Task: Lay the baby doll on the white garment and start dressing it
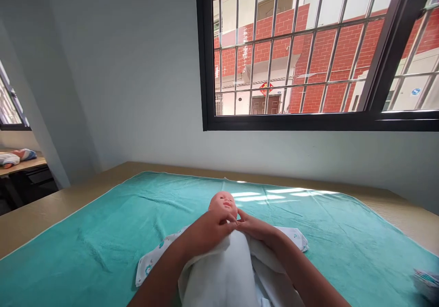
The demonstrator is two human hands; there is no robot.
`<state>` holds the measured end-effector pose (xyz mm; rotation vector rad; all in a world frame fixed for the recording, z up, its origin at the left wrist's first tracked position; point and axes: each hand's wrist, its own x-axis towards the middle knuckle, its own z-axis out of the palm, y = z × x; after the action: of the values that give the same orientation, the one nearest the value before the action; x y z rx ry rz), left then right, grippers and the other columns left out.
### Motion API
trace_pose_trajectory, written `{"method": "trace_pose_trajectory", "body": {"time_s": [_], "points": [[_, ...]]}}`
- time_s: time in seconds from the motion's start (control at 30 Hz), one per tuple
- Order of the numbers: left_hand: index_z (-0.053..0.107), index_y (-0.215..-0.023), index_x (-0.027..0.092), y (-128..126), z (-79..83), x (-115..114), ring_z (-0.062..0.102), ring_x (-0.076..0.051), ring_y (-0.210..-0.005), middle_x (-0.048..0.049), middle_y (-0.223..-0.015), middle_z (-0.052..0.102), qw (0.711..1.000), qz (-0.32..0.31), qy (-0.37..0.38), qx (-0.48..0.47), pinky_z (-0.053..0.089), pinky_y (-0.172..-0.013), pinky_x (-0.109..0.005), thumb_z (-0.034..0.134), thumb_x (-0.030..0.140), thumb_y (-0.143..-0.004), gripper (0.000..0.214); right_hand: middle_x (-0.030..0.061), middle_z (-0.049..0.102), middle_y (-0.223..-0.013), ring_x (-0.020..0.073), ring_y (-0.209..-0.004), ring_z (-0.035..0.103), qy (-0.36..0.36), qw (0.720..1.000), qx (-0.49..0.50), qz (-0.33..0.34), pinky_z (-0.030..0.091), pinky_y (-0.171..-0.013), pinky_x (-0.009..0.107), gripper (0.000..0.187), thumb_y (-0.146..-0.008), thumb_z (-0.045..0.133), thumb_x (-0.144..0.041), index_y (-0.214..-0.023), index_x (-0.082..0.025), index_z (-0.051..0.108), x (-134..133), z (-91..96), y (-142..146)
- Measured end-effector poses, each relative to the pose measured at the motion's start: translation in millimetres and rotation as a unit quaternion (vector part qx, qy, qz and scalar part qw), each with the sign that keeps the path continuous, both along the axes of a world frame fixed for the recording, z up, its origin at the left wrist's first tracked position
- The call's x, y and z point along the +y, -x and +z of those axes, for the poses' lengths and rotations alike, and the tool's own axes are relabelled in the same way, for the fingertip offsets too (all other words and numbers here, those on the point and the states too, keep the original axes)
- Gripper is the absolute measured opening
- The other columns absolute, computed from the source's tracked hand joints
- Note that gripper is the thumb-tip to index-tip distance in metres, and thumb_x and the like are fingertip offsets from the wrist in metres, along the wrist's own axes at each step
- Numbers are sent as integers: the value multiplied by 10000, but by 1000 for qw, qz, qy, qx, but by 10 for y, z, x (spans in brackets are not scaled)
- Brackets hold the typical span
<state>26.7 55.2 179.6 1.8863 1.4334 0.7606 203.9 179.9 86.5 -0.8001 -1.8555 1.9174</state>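
A baby doll [223, 203] lies on its back in the middle of a teal towel [103, 234], its body wrapped in a white cloth [226, 270]. Only the doll's head shows. My left hand [206, 231] rests on the wrap just under the doll's chin, fingers curled and pinching the cloth's upper edge. My right hand [255, 228] lies beside it, fingertips meeting the left hand's at the chin and pressed on the same cloth. A patterned white blanket [151, 261] spreads beneath the doll.
The towel covers a wooden table [41, 211] pushed against a grey wall under a barred window [308, 51]. A folded patterned cloth [427, 282] sits at the towel's right edge. A second table with bundled cloth [15, 157] stands far left.
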Motion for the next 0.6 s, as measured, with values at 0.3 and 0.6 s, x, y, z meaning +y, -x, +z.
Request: {"method": "trace_pose_trajectory", "body": {"time_s": [0.3,0.6], "points": [[655,-1165,315,203,-57,-898,677,-190,-890,-15,-1122,711,996,-3,89,13,524,-760,-270,495,489,-867,380,125,626,-1288,315,-1149,612,24,999,27,-11,494,-963,425,812,-772,746,-519,-1434,-215,386,82,-148,-5],[495,-1374,216,1449,-1018,-481,445,-296,-1330,-72,-1443,510,932,241,25,268,390,-1064,-385,577,386,-742,660,119,567,-1372,300,-1232,553,21,999,36,-9,443,-1033,400,823,-738,770,-523,-1420,-205,437,113,-174,-36]]}}
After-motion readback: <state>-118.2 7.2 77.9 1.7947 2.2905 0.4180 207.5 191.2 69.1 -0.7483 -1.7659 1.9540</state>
